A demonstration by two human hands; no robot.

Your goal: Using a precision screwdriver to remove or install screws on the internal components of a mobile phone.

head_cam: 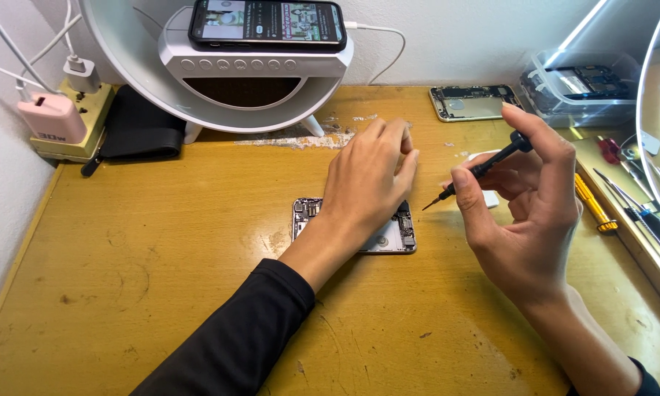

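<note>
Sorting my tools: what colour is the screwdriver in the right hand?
Black, tip included; the head view shows the screwdriver in the right hand.

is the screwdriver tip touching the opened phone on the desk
Apart. The head view shows the screwdriver tip in the air, right of the opened phone, with bare desk between them.

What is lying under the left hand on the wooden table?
Under the left hand lies an opened phone, its inner parts showing at both ends. The hand covers its middle, so that part cannot be seen. The right hand holds a small screwdriver beside it.
</note>
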